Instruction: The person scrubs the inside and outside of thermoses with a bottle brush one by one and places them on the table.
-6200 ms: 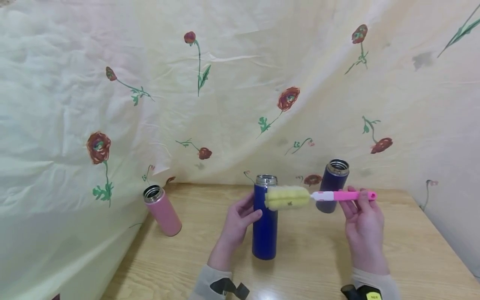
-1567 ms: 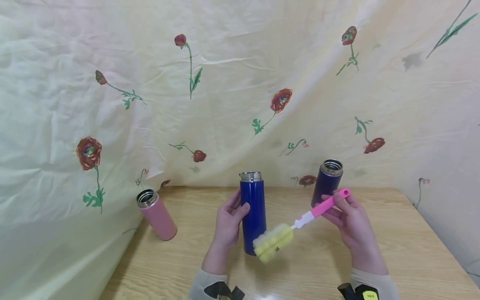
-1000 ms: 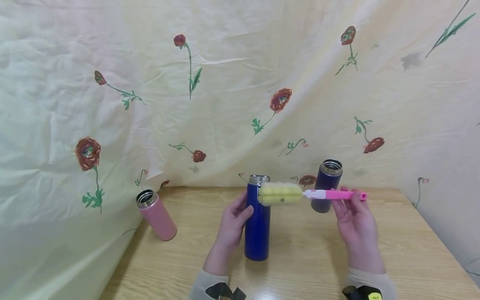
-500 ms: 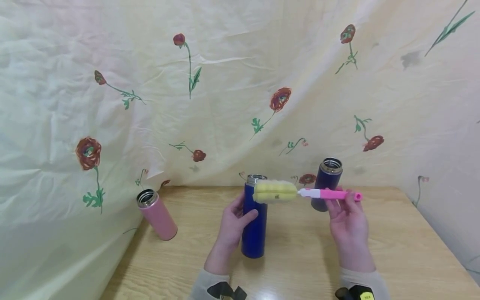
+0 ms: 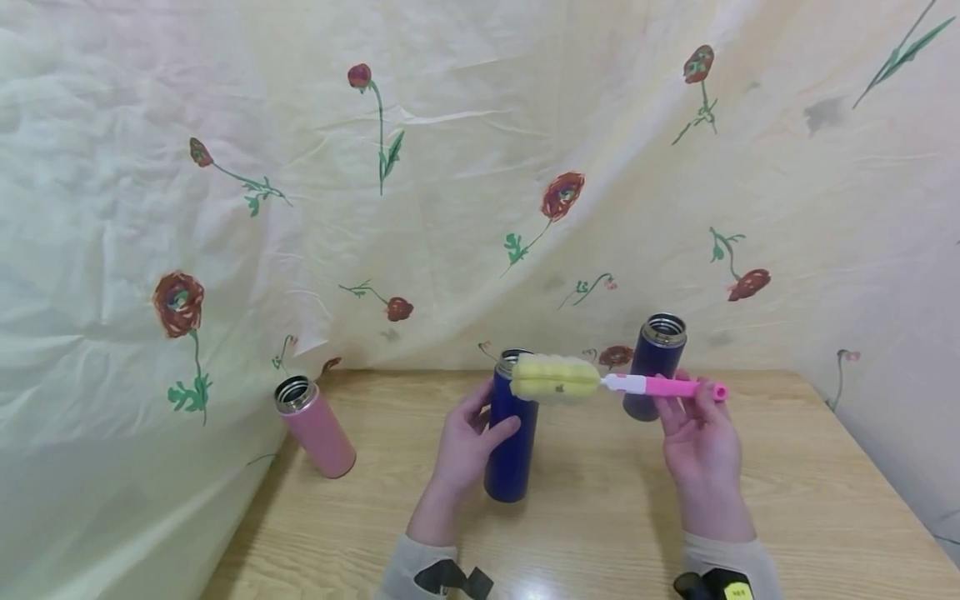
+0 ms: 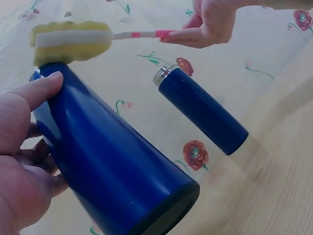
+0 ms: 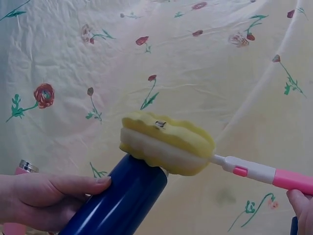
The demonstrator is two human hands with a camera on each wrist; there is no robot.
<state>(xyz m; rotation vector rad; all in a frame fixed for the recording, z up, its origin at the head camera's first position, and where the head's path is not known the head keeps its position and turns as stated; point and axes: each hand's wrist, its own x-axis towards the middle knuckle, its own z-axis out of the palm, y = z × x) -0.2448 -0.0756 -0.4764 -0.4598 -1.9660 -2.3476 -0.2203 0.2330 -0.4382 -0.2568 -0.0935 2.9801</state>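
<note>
My left hand [image 5: 467, 437] grips a blue steel bottle [image 5: 512, 458] by its upper half. The bottle has no lid on and is held above the table, tilted in the left wrist view. My right hand [image 5: 703, 454] pinches the pink handle [image 5: 663, 387] of a bottle brush, held nearly level. Its yellow and white sponge head [image 7: 166, 142] lies crosswise at the bottle's upper side, outside the mouth. In both wrist views the sponge appears to touch the bottle near its neck, and it partly hides the steel rim [image 5: 510, 357].
A dark blue bottle [image 5: 649, 367] without a lid stands behind the right hand. At the left stands a pink bottle [image 5: 322, 433], also lidless. Both are on the wooden table [image 5: 600, 533]. A flower-printed cloth [image 5: 450, 208] hangs along the back and sides.
The brush has risen from a slanted position by the bottle's base to level at its neck. Over the last half second, the bottle's base has lifted slightly; both grips are unchanged.
</note>
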